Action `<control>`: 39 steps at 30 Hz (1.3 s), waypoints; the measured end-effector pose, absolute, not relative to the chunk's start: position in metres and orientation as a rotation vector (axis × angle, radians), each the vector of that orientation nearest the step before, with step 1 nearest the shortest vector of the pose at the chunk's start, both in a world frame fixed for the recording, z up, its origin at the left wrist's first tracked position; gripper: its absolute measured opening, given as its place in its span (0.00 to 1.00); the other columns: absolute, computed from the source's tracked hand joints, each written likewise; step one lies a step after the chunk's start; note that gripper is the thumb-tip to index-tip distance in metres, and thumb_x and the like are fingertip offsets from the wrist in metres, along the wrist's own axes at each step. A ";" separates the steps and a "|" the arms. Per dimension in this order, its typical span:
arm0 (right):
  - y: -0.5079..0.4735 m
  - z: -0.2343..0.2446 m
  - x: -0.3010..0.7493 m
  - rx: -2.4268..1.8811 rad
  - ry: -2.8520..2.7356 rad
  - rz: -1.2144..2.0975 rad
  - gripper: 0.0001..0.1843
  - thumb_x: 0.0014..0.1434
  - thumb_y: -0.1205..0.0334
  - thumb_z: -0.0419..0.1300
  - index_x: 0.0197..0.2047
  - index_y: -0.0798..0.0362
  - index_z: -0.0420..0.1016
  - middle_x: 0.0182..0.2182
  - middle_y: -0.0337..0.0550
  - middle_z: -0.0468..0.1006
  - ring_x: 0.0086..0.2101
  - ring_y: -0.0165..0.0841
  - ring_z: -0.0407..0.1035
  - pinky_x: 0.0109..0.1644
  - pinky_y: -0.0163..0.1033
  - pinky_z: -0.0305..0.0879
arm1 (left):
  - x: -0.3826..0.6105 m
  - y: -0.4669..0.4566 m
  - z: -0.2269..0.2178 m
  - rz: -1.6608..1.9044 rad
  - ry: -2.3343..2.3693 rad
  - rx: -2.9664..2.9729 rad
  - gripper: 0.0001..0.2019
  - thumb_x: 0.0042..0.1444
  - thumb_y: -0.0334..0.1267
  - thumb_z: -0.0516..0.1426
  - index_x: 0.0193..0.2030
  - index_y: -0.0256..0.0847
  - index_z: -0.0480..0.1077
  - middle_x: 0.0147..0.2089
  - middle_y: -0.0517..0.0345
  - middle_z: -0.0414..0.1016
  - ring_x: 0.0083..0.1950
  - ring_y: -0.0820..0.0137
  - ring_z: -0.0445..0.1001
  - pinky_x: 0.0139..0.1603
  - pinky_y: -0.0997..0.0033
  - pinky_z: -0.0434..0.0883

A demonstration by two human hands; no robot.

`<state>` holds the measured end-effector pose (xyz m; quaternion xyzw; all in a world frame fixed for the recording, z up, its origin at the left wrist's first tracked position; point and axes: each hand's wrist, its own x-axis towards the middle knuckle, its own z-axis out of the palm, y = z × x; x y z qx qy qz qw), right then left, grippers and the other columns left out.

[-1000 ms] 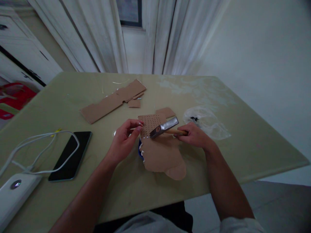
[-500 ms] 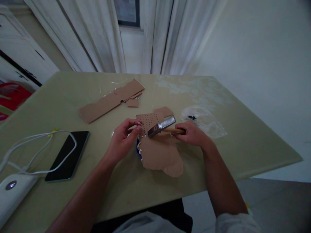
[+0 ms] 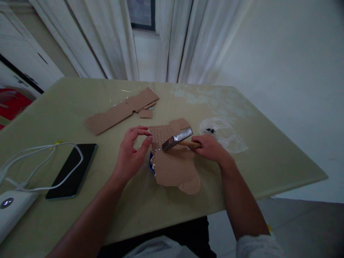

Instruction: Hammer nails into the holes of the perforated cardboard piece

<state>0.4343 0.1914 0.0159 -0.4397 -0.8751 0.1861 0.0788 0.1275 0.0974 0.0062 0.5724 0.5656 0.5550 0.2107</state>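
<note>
My right hand [image 3: 207, 146] is wrapped round the wooden handle of a hammer [image 3: 177, 139]. The hammer's metal head rests on or just over a brown cardboard piece [image 3: 174, 166], by the lower edge of its rows of small holes. At that piece's left edge is my left hand [image 3: 131, 152], thumb and forefinger brought together in a pinch; what they hold, if anything, is too small to make out. Small white bits show in the lowest holes and along the cardboard's left edge. Part of a blue object [image 3: 151, 163] peeks out beneath the cardboard, mostly hidden.
Long cardboard strips [image 3: 122, 114] lie at the back left of the table [image 3: 129, 218]. A clear plastic bag [image 3: 228, 138] with small black items is at the right. On the left are a black phone or tablet [image 3: 71, 173], a white cable and a white power bank [image 3: 16, 211].
My left fingertips have drawn back left from over the perforated part to its edge. The hammer stays in place on the cardboard; the whole view has shifted slightly.
</note>
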 end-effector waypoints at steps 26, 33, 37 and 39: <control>0.182 0.016 0.424 -1.254 -1.645 0.714 0.29 0.64 0.50 0.67 0.20 0.47 0.56 0.15 0.32 0.58 0.19 0.26 0.51 0.22 0.37 0.47 | 0.145 0.085 0.012 1.475 1.618 1.831 0.06 0.65 0.43 0.68 0.45 0.51 0.89 0.36 0.60 0.87 0.30 0.69 0.69 0.35 0.67 0.70; 0.180 0.022 0.420 -1.085 -1.425 0.841 0.32 0.66 0.50 0.68 0.17 0.47 0.58 0.12 0.29 0.58 0.13 0.23 0.52 0.17 0.34 0.48 | 0.144 0.086 0.009 1.417 1.585 1.876 0.06 0.66 0.44 0.68 0.45 0.52 0.89 0.35 0.61 0.86 0.32 0.69 0.72 0.38 0.65 0.70; 0.182 0.023 0.420 -1.076 -1.403 0.859 0.33 0.67 0.46 0.69 0.18 0.47 0.57 0.12 0.30 0.57 0.13 0.23 0.53 0.17 0.34 0.48 | 0.144 0.086 0.006 1.423 1.582 1.886 0.06 0.67 0.43 0.68 0.46 0.52 0.88 0.37 0.61 0.87 0.33 0.69 0.72 0.38 0.65 0.70; 0.182 0.023 0.420 -1.075 -1.401 0.872 0.34 0.66 0.45 0.70 0.18 0.47 0.57 0.12 0.29 0.57 0.12 0.23 0.53 0.16 0.34 0.48 | 0.143 0.087 0.006 1.426 1.591 1.885 0.06 0.66 0.42 0.68 0.46 0.52 0.88 0.37 0.61 0.87 0.33 0.68 0.72 0.39 0.65 0.70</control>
